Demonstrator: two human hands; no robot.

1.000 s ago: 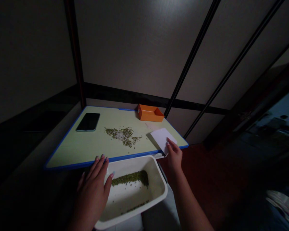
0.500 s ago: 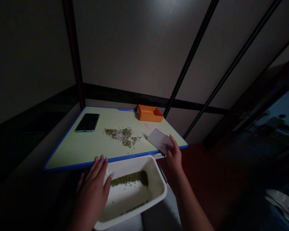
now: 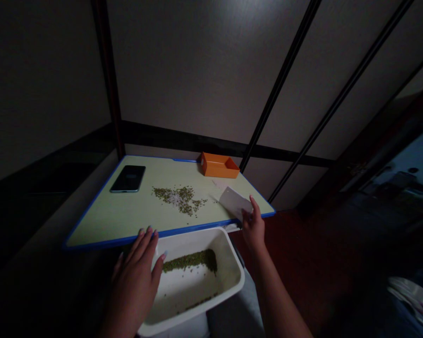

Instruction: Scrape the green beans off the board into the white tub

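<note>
The right hand (image 3: 254, 225) is gripping a white card (image 3: 235, 203) over the table (image 3: 127, 216).
The left hand (image 3: 137, 272), fingers spread and holding nothing visible, is covering the white tub's (image 3: 232, 267) left side (its contact is hard to judge); the right palm is staying hidden, and green grains (image 3: 193, 259) are lying inside.

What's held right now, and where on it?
Right hand: the white card, by its near right end. Left hand rests at the white tub's left rim, no grip visible.
</note>
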